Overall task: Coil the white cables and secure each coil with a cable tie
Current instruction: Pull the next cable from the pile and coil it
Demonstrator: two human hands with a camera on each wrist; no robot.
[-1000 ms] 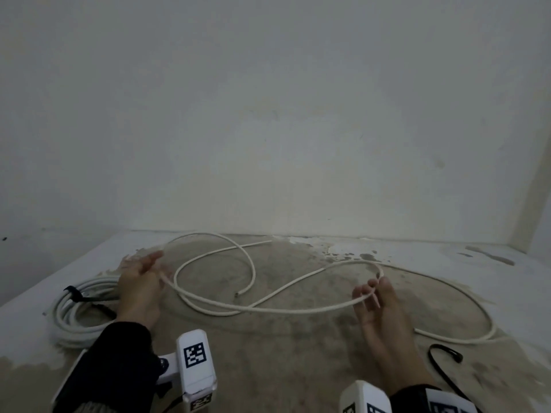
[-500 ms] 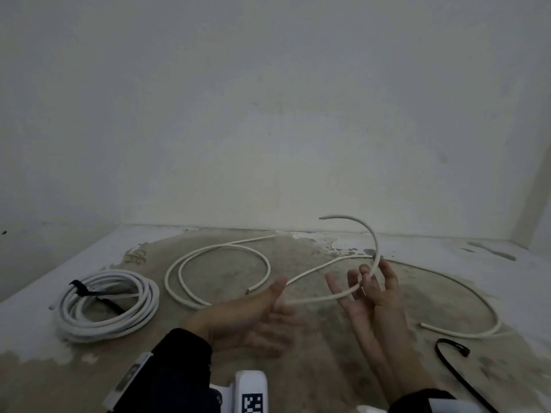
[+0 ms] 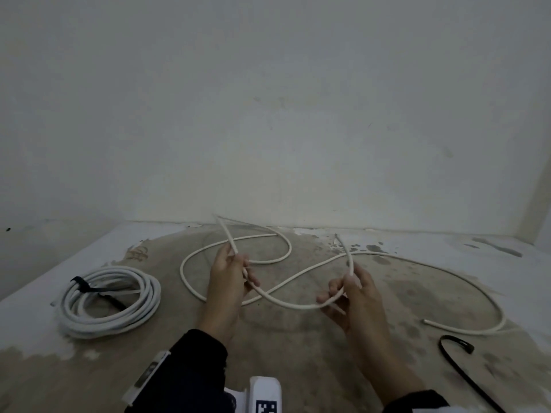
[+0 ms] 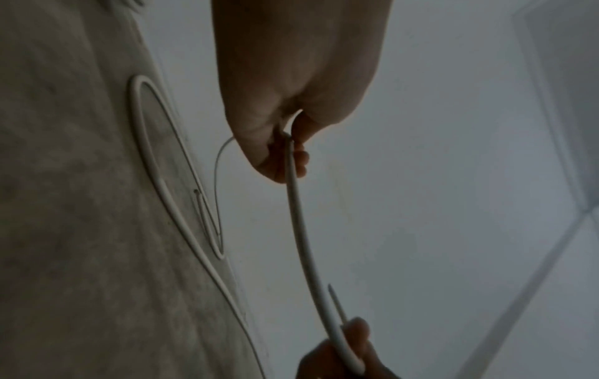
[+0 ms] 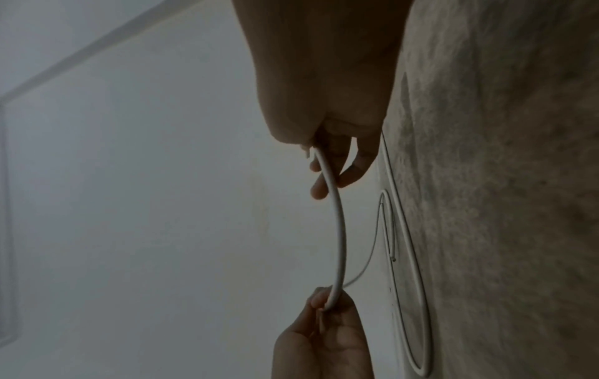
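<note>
A loose white cable (image 3: 298,306) sags between my two hands above the floor. My left hand (image 3: 238,263) grips it, and a short stretch sticks up past the fingers toward the wall. My right hand (image 3: 343,287) pinches it further right, with another stretch rising above the thumb. The rest of the cable (image 3: 465,278) lies in wide loops on the floor. In the left wrist view the left hand (image 4: 285,143) is curled round the cable (image 4: 301,230). In the right wrist view the right hand (image 5: 327,159) holds the cable (image 5: 340,230).
A coiled white cable (image 3: 110,299) bound with a black tie (image 3: 82,286) lies on the floor at the left. A loose black cable tie (image 3: 456,350) lies at the right. The stained floor (image 3: 298,368) meets a pale wall (image 3: 268,114) just behind the loops.
My left hand left the cable at the far left, swung open to the centre, and now grips the cable near my right hand. The right hand lifted the cable off the floor.
</note>
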